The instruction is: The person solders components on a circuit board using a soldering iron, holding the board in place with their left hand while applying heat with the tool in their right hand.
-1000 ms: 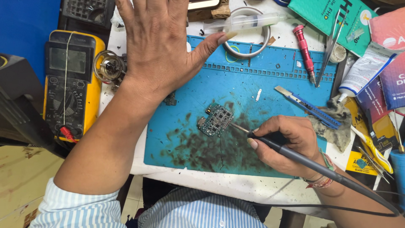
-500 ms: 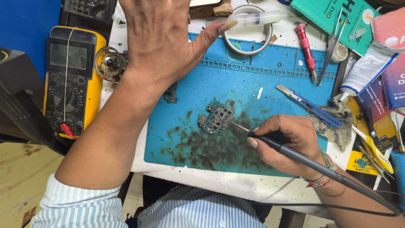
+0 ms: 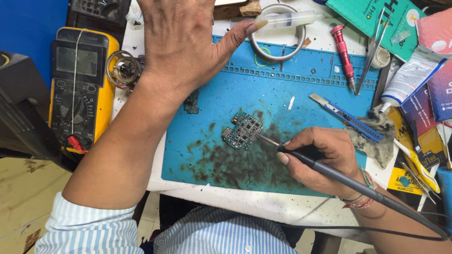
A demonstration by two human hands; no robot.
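Observation:
A small green circuit board point(image 3: 242, 130) lies in the middle of a blue work mat point(image 3: 301, 80) stained with dark residue. My right hand point(image 3: 325, 157) grips a black soldering iron point(image 3: 348, 181), and its thin tip rests at the board's right edge. My left hand point(image 3: 181, 42) reaches over the mat's far edge, palm down. Its thumb tip touches the end of a clear syringe point(image 3: 289, 19). The fingers run out of the top of the frame, so I cannot see whether they hold anything.
A yellow multimeter point(image 3: 80, 89) stands left of the mat, with a small round metal part point(image 3: 123, 68) beside it. A tape ring point(image 3: 278, 35), red screwdriver point(image 3: 343, 51), tweezers point(image 3: 372, 49), blue utility knife point(image 3: 346, 117), grey cloth point(image 3: 372, 136) and packets crowd the back and right. A second small board point(image 3: 191, 102) lies near my left wrist.
My left hand has moved farther toward the back, its fingers leaving the frame and the thumb reaching the syringe. My right hand and the iron have stayed at the board.

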